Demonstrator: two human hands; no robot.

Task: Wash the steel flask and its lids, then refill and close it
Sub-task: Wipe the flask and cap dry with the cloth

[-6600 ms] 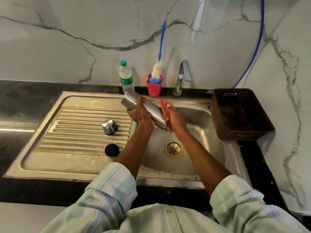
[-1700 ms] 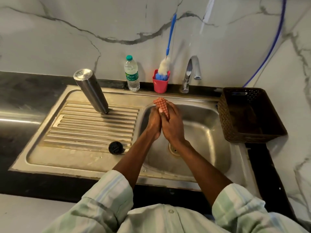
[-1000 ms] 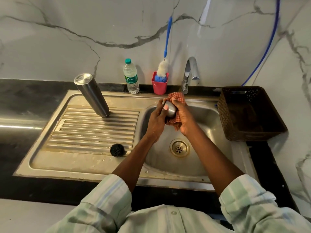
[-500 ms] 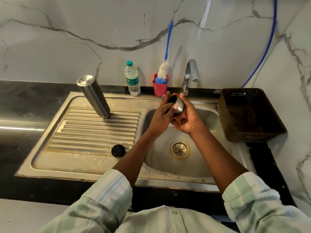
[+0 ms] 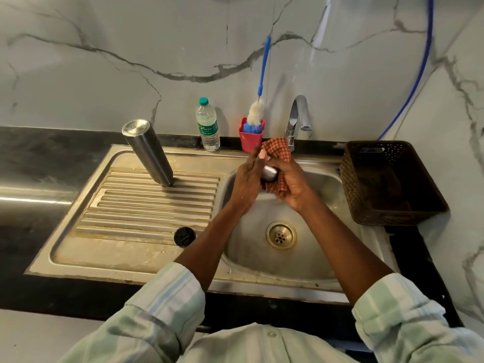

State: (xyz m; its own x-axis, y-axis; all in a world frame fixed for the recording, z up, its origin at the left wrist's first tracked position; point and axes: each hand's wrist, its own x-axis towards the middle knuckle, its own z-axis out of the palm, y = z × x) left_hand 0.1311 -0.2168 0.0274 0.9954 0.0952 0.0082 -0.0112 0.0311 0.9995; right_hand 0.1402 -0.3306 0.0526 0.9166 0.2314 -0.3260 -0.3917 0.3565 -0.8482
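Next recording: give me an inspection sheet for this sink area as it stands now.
Surface: steel sink unit with ribbed drainboard, set in black counter.
Job's things: tall steel flask inverted on drainboard; round black inner lid near its front edge; small steel cap lid over the basin.
Clutter: plastic water bottle, red cup with bottle brush, brown woven basket.
Grippers: left hand holds cap lid; right hand grips orange checked cloth.
Cables: blue hose on wall.
Surroundings: marble-pattern wall, chrome tap.

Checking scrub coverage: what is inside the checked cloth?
The steel lid sits in the checked cloth, held by the left hand and right hand. Its far side is covered.
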